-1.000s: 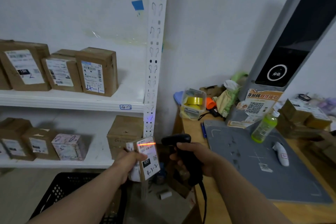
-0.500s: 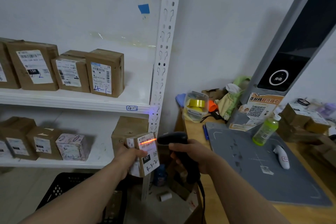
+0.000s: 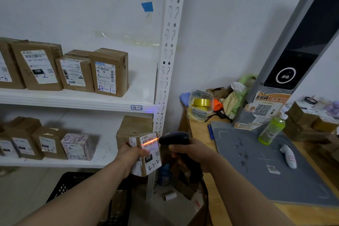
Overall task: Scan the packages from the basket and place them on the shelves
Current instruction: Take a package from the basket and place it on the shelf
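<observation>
Fingers of the left hand (image 3: 131,154) are curled round a small package (image 3: 149,159), thumb across its label, which is marked "032" and "4-3-2". Right hand (image 3: 194,154) fingers are closed round the handle of a black scanner (image 3: 174,138). Its head is just beside the package's upper edge, and a red scan line lies across the barcode. The package is held above the right end of a black basket (image 3: 69,183), in front of the white upright post (image 3: 165,60). Behind, the lower shelf (image 3: 55,163) carries brown boxes and a floral box (image 3: 78,146). The upper shelf (image 3: 73,100), tagged "4-2", carries brown boxes. To the right, a wooden table (image 3: 220,207) bears a grey mat (image 3: 266,170) and a green bottle (image 3: 272,129).
</observation>
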The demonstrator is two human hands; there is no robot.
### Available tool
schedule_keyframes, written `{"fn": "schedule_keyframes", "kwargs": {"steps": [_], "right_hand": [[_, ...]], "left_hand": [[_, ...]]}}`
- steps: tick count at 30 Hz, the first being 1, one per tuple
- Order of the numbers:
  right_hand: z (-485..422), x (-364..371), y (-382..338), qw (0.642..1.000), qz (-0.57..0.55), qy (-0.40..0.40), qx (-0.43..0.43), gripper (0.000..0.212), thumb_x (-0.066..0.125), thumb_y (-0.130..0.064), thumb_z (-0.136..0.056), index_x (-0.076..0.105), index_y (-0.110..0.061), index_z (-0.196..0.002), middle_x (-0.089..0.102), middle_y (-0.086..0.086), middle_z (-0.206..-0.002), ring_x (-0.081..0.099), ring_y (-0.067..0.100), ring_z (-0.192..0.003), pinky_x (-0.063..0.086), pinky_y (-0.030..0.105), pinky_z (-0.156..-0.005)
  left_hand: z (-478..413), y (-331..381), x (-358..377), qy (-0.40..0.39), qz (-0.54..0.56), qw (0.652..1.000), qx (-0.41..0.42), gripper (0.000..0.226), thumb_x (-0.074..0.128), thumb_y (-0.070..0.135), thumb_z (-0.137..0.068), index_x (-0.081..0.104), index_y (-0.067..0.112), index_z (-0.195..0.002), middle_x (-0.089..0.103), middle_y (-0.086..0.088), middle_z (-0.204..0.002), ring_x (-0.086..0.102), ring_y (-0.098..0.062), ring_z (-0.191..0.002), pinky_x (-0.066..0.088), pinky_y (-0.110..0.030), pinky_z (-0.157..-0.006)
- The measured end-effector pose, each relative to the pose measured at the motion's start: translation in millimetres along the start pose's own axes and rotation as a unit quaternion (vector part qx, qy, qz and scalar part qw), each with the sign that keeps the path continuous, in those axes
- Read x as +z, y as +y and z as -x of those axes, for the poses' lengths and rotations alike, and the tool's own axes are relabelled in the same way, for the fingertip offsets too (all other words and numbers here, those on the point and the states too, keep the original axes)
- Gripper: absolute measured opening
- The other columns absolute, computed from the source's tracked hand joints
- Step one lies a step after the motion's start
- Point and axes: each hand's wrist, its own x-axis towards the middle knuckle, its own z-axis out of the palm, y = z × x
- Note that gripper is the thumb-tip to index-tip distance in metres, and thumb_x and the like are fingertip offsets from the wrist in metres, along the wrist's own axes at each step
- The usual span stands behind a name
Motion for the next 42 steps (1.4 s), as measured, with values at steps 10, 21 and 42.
{"fn": "schedule_keyframes", "kwargs": {"steps": [10, 21, 42], "right_hand": [[-5, 2, 2, 1.000, -0.004, -0.001, -0.001, 0.031, 0.076, -0.027, -0.088, 0.065, -0.020, -0.116, 0.072, 0.005, -0.088, 0.065, 0.017, -0.072, 0.054, 0.032, -0.071], [-6, -4, 2, 1.000, 0.005, 0.003, 0.007, 0.027, 0.072, -0.027, -0.091, 0.065, -0.018, -0.116, 0.071, 0.006, -0.091, 0.064, 0.015, -0.073, 0.054, 0.030, -0.073], [-69, -108, 101, 0.959, 0.013, 0.232, 0.162, 0.028, 0.075, -0.006, -0.086, 0.053, -0.013, -0.103, 0.065, 0.013, -0.102, 0.068, 0.026, -0.091, 0.059, 0.041, -0.086]], "left_hand": [[-4, -1, 3, 0.009, 0.002, 1.000, 0.001, 0.038, 0.075, -0.004, -0.081, 0.047, 0.021, -0.088, 0.064, -0.012, -0.105, 0.063, -0.035, -0.108, 0.049, -0.053, -0.094], [-14, -4, 9, 0.002, -0.017, 1.000, -0.009, 0.035, 0.078, -0.002, -0.079, 0.055, 0.020, -0.094, 0.069, -0.015, -0.116, 0.065, -0.036, -0.110, 0.050, -0.057, -0.099], [-53, -19, 76, -0.068, -0.033, 0.996, -0.039, 0.059, 0.084, -0.002, -0.069, 0.059, 0.010, -0.121, 0.077, -0.008, -0.099, 0.074, -0.026, -0.089, 0.054, -0.035, -0.067]]}}
